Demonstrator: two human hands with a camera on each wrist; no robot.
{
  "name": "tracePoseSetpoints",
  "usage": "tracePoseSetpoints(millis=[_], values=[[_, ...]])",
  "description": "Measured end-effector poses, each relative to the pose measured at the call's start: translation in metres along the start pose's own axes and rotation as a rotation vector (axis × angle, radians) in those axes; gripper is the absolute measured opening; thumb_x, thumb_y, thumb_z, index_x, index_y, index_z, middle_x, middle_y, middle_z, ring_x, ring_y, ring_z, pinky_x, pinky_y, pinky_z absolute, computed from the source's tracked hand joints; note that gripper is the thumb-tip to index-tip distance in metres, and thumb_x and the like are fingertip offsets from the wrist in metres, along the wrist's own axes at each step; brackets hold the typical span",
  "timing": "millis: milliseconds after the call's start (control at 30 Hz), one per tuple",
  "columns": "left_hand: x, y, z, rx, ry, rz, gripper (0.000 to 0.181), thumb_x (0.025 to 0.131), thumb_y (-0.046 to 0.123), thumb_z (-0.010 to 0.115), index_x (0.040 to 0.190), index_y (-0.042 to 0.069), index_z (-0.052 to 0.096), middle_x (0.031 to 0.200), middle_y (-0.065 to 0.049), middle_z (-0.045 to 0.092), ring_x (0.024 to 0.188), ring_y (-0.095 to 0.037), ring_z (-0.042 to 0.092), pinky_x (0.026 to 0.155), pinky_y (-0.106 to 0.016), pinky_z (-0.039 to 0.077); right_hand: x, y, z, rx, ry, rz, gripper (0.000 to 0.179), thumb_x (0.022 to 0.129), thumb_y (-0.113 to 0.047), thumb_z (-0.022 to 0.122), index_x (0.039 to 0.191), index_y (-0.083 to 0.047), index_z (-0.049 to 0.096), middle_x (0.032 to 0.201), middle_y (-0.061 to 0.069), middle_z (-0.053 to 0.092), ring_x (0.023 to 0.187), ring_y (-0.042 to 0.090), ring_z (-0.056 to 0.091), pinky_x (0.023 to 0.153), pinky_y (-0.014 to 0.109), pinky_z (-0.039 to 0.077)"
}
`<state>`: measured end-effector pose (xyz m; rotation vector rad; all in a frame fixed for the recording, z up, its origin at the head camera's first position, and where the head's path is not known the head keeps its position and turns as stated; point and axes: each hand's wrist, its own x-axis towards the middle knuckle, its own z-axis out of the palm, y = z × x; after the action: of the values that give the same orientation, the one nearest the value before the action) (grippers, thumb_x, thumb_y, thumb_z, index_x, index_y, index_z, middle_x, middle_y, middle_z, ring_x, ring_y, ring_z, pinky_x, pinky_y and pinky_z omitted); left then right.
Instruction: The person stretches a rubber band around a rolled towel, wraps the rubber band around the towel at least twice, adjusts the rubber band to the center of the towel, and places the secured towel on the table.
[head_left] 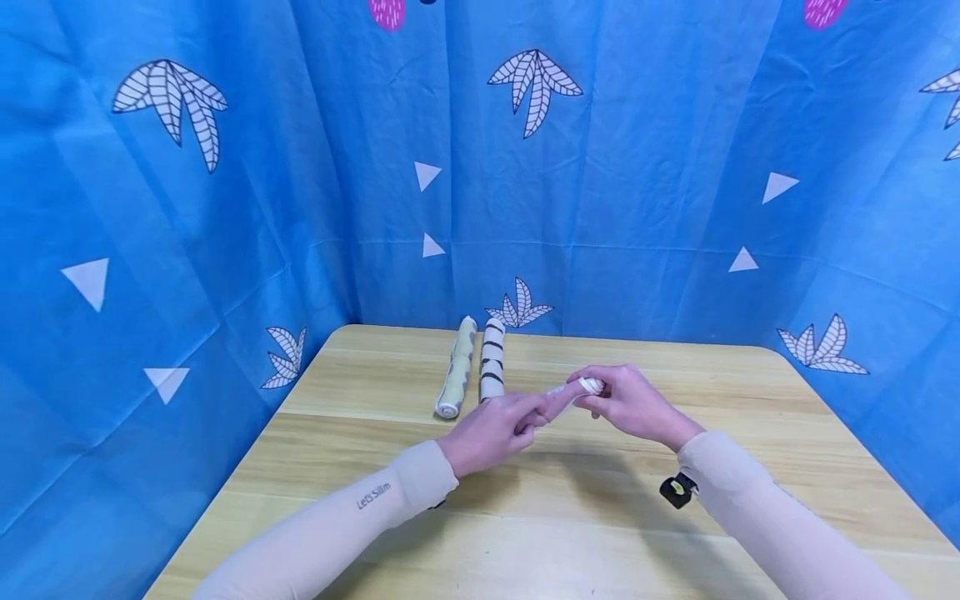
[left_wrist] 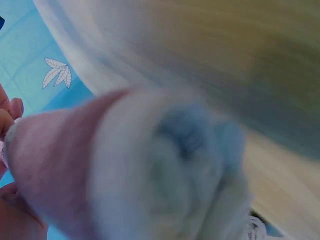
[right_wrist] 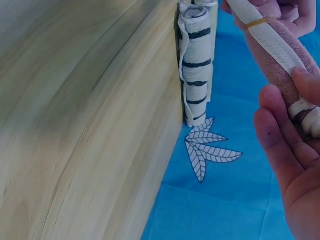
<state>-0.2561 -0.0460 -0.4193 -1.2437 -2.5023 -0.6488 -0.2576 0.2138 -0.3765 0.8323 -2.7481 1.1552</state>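
A rolled-up pink towel (right_wrist: 272,60) with a white edge strip is held in the air between both hands, above the table. My left hand (head_left: 495,429) grips its near end with curled fingers. My right hand (head_left: 633,404) pinches the other end, where the white coiled tip (head_left: 592,386) shows between thumb and fingers. Around the roll sits a thin tan rubber band (right_wrist: 257,23), close to the left hand's fingers (right_wrist: 300,20). In the left wrist view the pink roll (left_wrist: 55,155) fills the foreground, its layered end blurred.
Two other rolled towels lie side by side on the wooden table (head_left: 540,542), left of centre towards the back: a green patterned one (head_left: 457,375) and a white one with black stripes (head_left: 492,354). A blue printed curtain (head_left: 637,183) hangs behind the table's back edge.
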Motion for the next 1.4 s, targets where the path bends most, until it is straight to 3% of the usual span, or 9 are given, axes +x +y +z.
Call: tracePoseSetpoints(millis=[167,400,567,700,767,967,1100,1233,1400], values=[[0.001,0.004,0.006,0.061,0.002,0.007,0.017,0.091,0.014,0.066,0.105,0.021,0.06,0.086,0.005,0.056,0.068,-0.005,0.051,0.056,-0.011,0.042,-0.001,-0.001,-0.001,0.018,-0.012,0.019,0.024,0.092,-0.01,0.071,0.116,-0.011,0.071,0.088,0.002,0.071,0.061,0.014,0.062,0.051,0.026,0.051],[-0.008,-0.001,0.006,0.138,0.069,0.096,0.008,0.094,0.023,0.066,0.101,0.024,0.062,0.089,0.005,0.055,0.063,-0.002,0.051,0.055,-0.007,0.04,-0.001,0.003,-0.007,0.044,0.019,0.051,0.024,0.094,-0.015,0.071,0.117,-0.011,0.071,0.081,0.004,0.07,0.059,0.014,0.061,0.051,0.026,0.049],[-0.011,-0.006,0.003,0.096,0.072,0.021,0.02,0.091,0.033,0.073,0.102,0.022,0.06,0.094,0.008,0.059,0.068,-0.001,0.055,0.06,-0.009,0.046,-0.004,0.0,-0.01,0.068,0.014,0.093,0.017,0.094,-0.024,0.071,0.109,-0.016,0.073,0.068,0.007,0.065,0.055,0.017,0.059,0.048,0.026,0.044],[-0.009,-0.008,0.001,-0.031,0.038,-0.074,0.018,0.092,0.027,0.071,0.102,0.025,0.056,0.093,0.011,0.059,0.074,-0.004,0.055,0.065,-0.015,0.047,-0.005,-0.004,-0.009,0.072,-0.001,0.086,0.018,0.093,-0.027,0.072,0.108,-0.018,0.073,0.075,0.004,0.068,0.057,0.016,0.057,0.047,0.025,0.042],[-0.009,-0.008,-0.001,-0.127,0.011,-0.143,0.017,0.093,0.026,0.07,0.102,0.027,0.055,0.091,0.011,0.059,0.075,-0.005,0.055,0.065,-0.017,0.047,-0.005,-0.003,-0.008,0.072,0.009,0.049,0.024,0.094,-0.026,0.072,0.115,-0.017,0.071,0.085,0.004,0.07,0.062,0.015,0.058,0.051,0.025,0.046],[-0.006,-0.01,-0.006,-0.468,-0.04,-0.319,0.016,0.096,0.03,0.068,0.108,0.029,0.056,0.092,0.004,0.058,0.08,-0.012,0.057,0.068,-0.026,0.047,-0.005,0.001,-0.006,0.096,0.057,-0.14,0.05,0.091,-0.003,0.071,0.138,-0.013,0.059,0.13,0.008,0.064,0.1,0.017,0.065,0.081,0.029,0.058],[-0.004,-0.013,-0.008,-0.621,-0.057,-0.356,0.016,0.097,0.03,0.066,0.109,0.029,0.055,0.1,0.001,0.061,0.09,-0.015,0.059,0.078,-0.031,0.049,-0.004,-0.001,-0.006,0.019,0.097,-0.247,0.044,0.089,-0.001,0.073,0.13,-0.015,0.065,0.13,0.006,0.065,0.105,0.017,0.061,0.08,0.029,0.058],[-0.002,-0.016,-0.009,-0.703,-0.085,-0.372,0.017,0.098,0.025,0.063,0.111,0.027,0.053,0.103,-0.001,0.065,0.094,-0.017,0.062,0.084,-0.035,0.049,-0.003,-0.003,-0.007,-0.064,0.147,-0.31,0.038,0.087,-0.002,0.075,0.123,-0.017,0.07,0.13,0.006,0.064,0.1,0.017,0.061,0.075,0.032,0.057],[0.0,-0.017,-0.01,-0.789,-0.127,-0.374,0.019,0.096,0.014,0.061,0.112,0.018,0.052,0.097,-0.005,0.065,0.094,-0.019,0.062,0.087,-0.036,0.046,-0.003,-0.004,-0.008,-0.153,0.16,-0.359,0.044,0.086,-0.002,0.077,0.124,-0.022,0.07,0.139,0.006,0.058,0.113,0.023,0.061,0.082,0.038,0.058]])
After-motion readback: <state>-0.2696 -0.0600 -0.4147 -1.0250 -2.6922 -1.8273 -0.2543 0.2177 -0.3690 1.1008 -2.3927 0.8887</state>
